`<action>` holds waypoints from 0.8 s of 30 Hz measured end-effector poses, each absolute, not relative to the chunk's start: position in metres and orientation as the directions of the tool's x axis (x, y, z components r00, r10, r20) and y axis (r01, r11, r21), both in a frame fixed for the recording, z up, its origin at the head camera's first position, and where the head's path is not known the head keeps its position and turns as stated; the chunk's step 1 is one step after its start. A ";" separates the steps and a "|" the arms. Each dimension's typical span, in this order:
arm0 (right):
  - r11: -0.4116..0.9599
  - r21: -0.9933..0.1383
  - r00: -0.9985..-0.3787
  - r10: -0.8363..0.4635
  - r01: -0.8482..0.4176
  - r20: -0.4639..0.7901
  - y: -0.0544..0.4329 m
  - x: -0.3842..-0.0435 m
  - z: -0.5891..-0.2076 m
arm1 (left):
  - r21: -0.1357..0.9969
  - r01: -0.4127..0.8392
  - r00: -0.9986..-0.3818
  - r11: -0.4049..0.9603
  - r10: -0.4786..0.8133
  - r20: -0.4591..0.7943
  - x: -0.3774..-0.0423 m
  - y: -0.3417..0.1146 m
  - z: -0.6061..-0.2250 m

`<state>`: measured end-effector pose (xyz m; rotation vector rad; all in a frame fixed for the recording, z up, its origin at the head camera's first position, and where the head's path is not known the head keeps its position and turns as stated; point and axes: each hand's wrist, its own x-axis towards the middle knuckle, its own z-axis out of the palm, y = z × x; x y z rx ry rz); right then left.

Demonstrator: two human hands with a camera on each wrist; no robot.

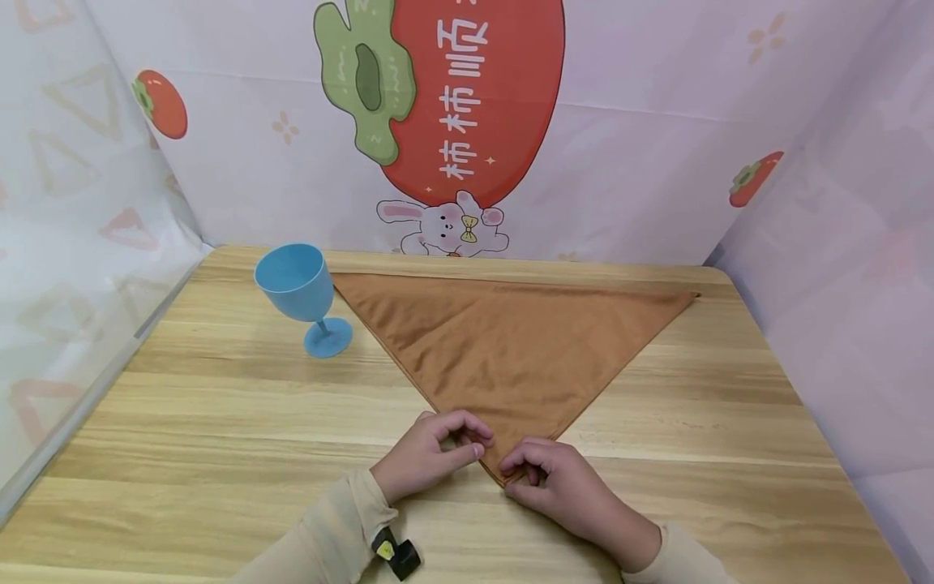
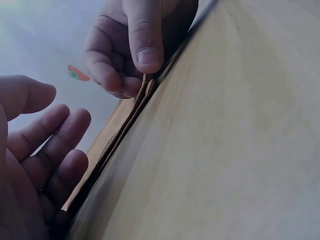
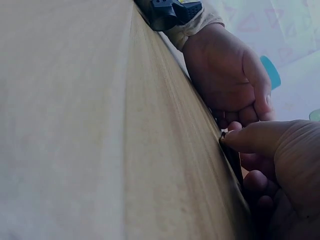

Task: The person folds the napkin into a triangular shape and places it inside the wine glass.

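Observation:
A brown cloth (image 1: 511, 341), folded into a triangle, lies on the table with its point toward me. At that point my right hand (image 1: 565, 491) pinches the layered corner between thumb and finger; the left wrist view shows the thumb of the right hand (image 2: 142, 35) on the stacked edges. My left hand (image 1: 434, 454) is beside the cloth's left edge near the tip, its fingers loosely bent with nothing between thumb and fingertips. The palm of the left hand (image 3: 220, 75) shows in the right wrist view.
A blue goblet (image 1: 295, 284) stands upright at the back left, close to the cloth's far left corner. The wooden table (image 1: 241, 478) meets printed fabric walls (image 1: 642, 178) at the back and sides. A black wrist device (image 1: 397, 556) sits at my left sleeve.

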<state>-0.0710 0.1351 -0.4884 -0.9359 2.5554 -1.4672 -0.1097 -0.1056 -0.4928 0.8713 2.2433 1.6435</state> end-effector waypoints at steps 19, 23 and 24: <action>0.333 -0.847 -0.862 -0.441 -0.415 0.249 0.132 -0.070 -0.489 | 0.832 0.358 -0.842 0.424 0.532 0.091 -0.107 -0.095 -0.487; 0.325 -0.858 -0.871 -0.427 -0.397 0.241 0.132 -0.071 -0.489 | 0.835 0.354 -0.827 0.421 0.558 0.070 -0.107 -0.092 -0.484; 0.324 -0.861 -0.873 -0.426 -0.392 0.237 0.132 -0.071 -0.488 | 0.831 0.359 -0.822 0.425 0.566 0.066 -0.107 -0.092 -0.484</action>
